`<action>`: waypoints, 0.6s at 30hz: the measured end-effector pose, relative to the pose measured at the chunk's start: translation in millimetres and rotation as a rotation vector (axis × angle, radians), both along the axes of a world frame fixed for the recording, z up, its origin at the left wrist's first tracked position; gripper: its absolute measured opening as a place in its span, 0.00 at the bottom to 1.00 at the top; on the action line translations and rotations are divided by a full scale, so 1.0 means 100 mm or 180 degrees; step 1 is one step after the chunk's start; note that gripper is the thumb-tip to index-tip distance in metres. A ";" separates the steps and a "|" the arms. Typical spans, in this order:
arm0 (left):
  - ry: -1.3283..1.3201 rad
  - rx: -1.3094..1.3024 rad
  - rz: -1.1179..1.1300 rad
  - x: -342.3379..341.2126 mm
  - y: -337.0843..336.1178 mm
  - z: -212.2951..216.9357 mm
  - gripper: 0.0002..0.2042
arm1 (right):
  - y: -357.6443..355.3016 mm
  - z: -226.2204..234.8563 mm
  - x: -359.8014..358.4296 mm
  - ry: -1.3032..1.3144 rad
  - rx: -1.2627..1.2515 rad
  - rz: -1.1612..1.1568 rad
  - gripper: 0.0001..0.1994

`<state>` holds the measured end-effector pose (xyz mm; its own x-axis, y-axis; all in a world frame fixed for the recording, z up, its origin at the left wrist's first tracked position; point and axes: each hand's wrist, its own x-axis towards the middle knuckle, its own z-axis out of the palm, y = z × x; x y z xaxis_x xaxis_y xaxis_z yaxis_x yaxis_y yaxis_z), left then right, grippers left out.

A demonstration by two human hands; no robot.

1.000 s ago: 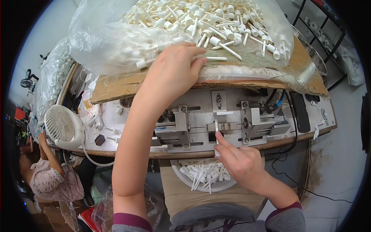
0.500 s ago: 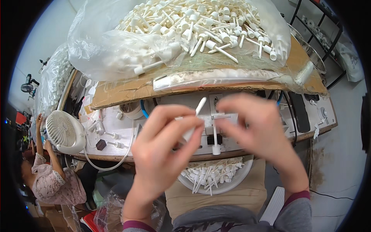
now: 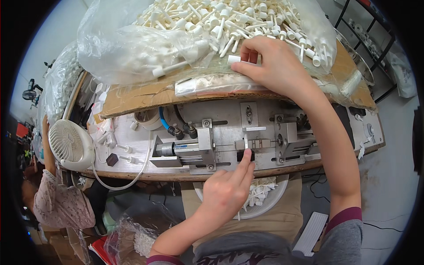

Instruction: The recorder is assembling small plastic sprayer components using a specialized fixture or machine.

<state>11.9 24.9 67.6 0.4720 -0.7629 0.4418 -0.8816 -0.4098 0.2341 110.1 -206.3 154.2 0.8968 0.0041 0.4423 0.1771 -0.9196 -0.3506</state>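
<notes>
My right hand (image 3: 274,66) is at the front of a large heap of white caps with sticks (image 3: 212,20), on a cardboard-topped shelf. Its thumb and fingers pinch one white ribbed cap (image 3: 234,59); any stick on it is hidden by the hand. Lower down, my left hand (image 3: 227,190) reaches up with its index finger stretched out and the other fingers curled. That fingertip touches the lower end of a small white piece (image 3: 246,142) standing at the middle of a metal clamping fixture (image 3: 258,144), where the finger partly covers it.
Metal cylinder units (image 3: 194,150) with blue and black hoses flank the fixture. A white basket (image 3: 282,190) of capped sticks sits on my lap. At left are a white fan (image 3: 73,143), loose capped sticks and another person (image 3: 64,203). Clear plastic bags (image 3: 119,57) surround the heap.
My right hand has moved up from the fixture to the heap and pinches a cap. My left hand has dropped, no longer holds a stick, and touches the piece at the fixture.
</notes>
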 end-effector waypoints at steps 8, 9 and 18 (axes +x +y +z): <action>0.0047 0.0191 0.0010 0.11 -0.08 0.08 0.13 | 0.09 0.12 -0.32 0.0111 0.0185 -0.0133 0.18; 0.0039 0.0192 -0.0008 0.11 -0.09 0.07 0.13 | 0.07 0.07 -0.35 -0.0128 0.0213 -0.0121 0.18; 0.0977 -0.1035 -0.0245 0.64 -0.12 0.73 0.06 | 0.40 -0.45 -1.57 -0.0703 0.0096 0.0448 0.14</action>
